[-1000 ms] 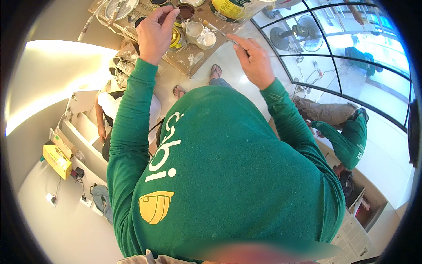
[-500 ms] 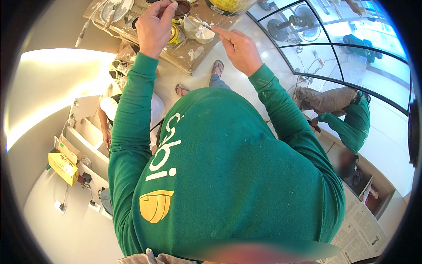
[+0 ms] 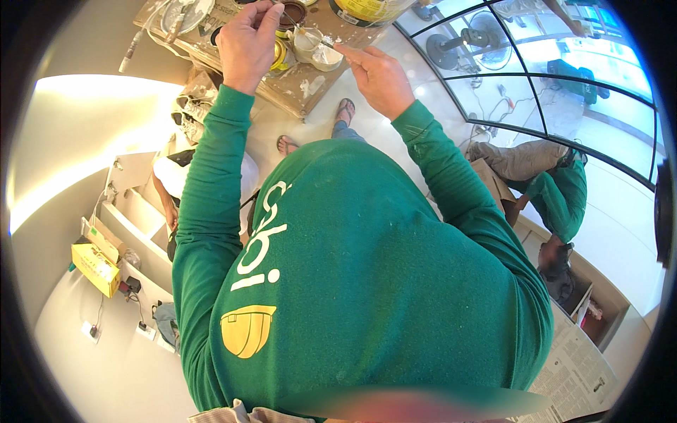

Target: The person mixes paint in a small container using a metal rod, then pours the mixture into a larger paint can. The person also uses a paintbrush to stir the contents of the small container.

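Note:
My left hand (image 3: pixel 245 48) is raised at the top, thumb and fingers pinched on a thin stick that slants down toward two white cups. My right hand (image 3: pixel 383 79) is at the right of the cups, fingers closed round a slim dark tool whose end points at them; its tip is too small to make out. One white cup (image 3: pixel 306 39) stands beside another white cup (image 3: pixel 326 58) holding something white. A dark brown open can (image 3: pixel 293 12) sits behind them, close to my left fingertips. Left of the cups is a small yellow can (image 3: pixel 281 55), partly hidden by my left hand.
The paint-spattered brown table (image 3: pixel 285 95) also carries a large yellow tub (image 3: pixel 360 10) and a pale round lid (image 3: pixel 185 17) with a brush on it. A black-framed glass partition (image 3: pixel 493 74) rises at right. A person in green (image 3: pixel 564 197) bends at right; another in white sits at left.
My right hand has shifted slightly left with its tool. My left hand keeps its place. The person in green at right has moved their arm and head.

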